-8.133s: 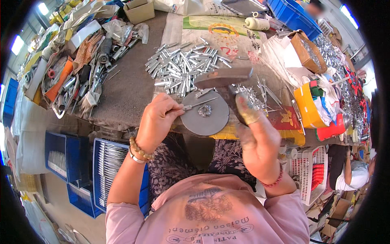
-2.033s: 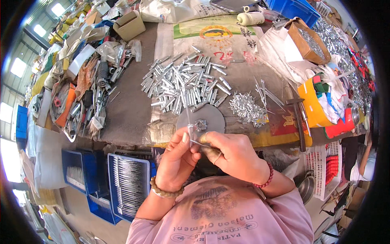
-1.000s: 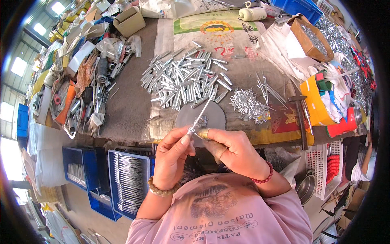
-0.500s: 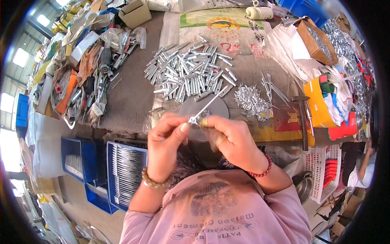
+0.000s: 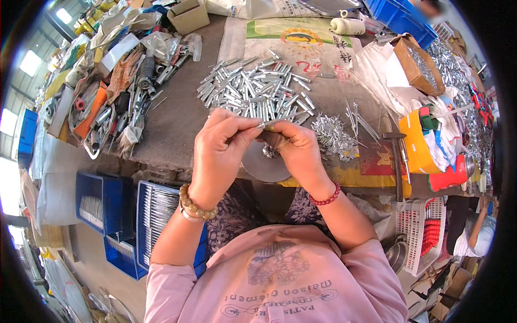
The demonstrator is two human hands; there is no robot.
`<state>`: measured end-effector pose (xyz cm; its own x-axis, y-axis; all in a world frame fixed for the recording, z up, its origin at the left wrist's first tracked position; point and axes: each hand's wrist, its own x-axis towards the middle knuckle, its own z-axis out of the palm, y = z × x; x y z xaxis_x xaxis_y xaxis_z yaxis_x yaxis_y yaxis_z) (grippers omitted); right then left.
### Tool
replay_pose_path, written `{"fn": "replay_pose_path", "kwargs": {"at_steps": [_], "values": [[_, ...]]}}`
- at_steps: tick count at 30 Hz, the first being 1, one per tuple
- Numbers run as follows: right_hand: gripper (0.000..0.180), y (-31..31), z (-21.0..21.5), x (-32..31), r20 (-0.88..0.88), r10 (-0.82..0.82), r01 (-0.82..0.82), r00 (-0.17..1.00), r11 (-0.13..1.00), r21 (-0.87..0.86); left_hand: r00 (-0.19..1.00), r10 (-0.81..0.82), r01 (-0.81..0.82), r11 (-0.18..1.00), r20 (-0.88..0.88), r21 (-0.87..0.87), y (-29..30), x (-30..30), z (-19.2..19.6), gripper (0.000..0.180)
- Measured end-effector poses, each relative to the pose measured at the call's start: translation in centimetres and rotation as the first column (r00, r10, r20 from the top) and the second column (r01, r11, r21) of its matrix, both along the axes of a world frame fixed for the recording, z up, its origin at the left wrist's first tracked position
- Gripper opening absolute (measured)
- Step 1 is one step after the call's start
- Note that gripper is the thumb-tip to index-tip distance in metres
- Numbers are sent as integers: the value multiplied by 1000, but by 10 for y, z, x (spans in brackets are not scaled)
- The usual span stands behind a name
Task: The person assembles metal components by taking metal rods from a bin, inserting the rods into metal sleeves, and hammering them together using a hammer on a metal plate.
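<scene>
Over the near edge of the bench, my left hand and my right hand meet fingertip to fingertip. Between them they pinch a thin metal rod, which points to the right and slightly away. My fingers cover its near end, so any small part there cannot be made out. Just beyond lies a heap of silver metal tubes. Below my hands sits a round grey plate with a few small metal rings on it. A pile of small silver pins lies right of my right hand.
Thin rods and a hammer lie to the right, beside a yellow container of cloths. Tools and rags crowd the left. Blue crates holding metal rods stand below the bench edge at left.
Both hands have moved away from my body, toward the tube heap. The rod has tilted from steeply upright in view to nearly level. More of the round plate shows below my hands.
</scene>
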<state>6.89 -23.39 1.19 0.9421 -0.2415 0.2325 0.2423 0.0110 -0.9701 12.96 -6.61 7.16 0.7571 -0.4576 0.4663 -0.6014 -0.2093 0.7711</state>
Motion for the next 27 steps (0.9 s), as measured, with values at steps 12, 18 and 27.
{"fn": "replay_pose_path", "kwargs": {"at_steps": [12,18,27], "values": [[13,5,-1,-7,61,-114,119,992,990,-75,999,-2,2,1000,-50,8,-8,-2,7,14],[28,-23,26,-58,216,-301,371,929,763,-529,1000,-10,11,999,-20,50,-11,-2,14,13],[39,-130,21,-169,271,-737,388,619,-14,-922,1000,-5,3,999,24,53,-10,4,5,14]]}}
